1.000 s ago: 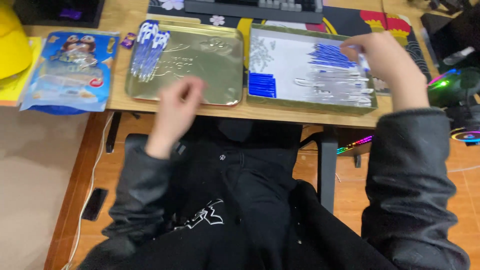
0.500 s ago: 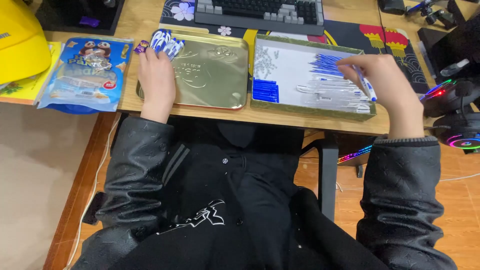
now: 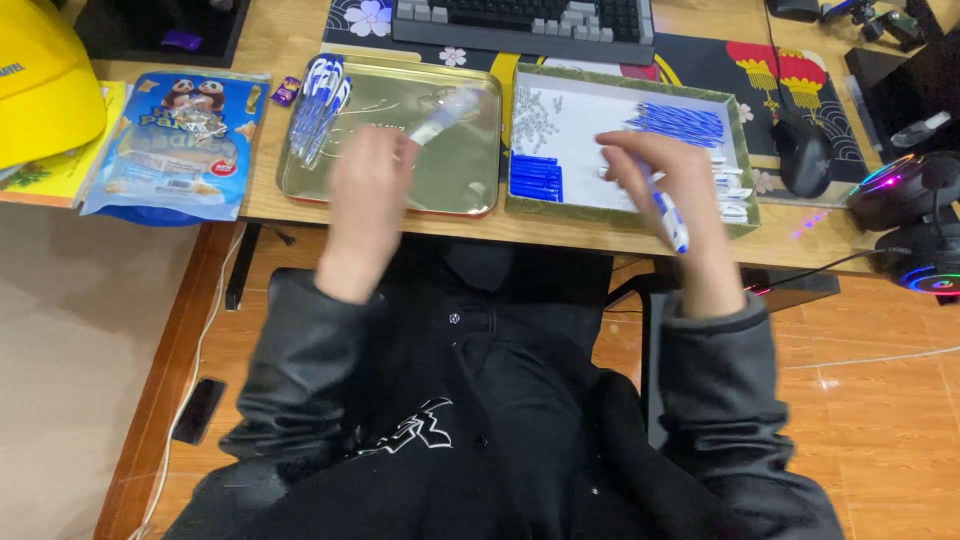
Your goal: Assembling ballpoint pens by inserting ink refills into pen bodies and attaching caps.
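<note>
The left hand (image 3: 368,185) is pinching a blurred clear pen barrel (image 3: 437,117) over the gold metal tray (image 3: 470,190) while the right hand (image 3: 672,190) is gripping a blue-and-white pen (image 3: 668,212) near the shallow parts box (image 3: 742,160), risking a dropped piece through haste.

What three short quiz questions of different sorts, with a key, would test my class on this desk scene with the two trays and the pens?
1. True or false: the right hand holds a blue and white pen.
2. Where do the finished pens lie? A. at the left end of the gold metal tray; B. on the keyboard; C. on the floor.
3. Fill in: the blue refills lie in the far right part of the green-rimmed ____.

Key:
1. True.
2. A.
3. Box. The left hand holds a blurred clear piece over the gold tray.
</note>
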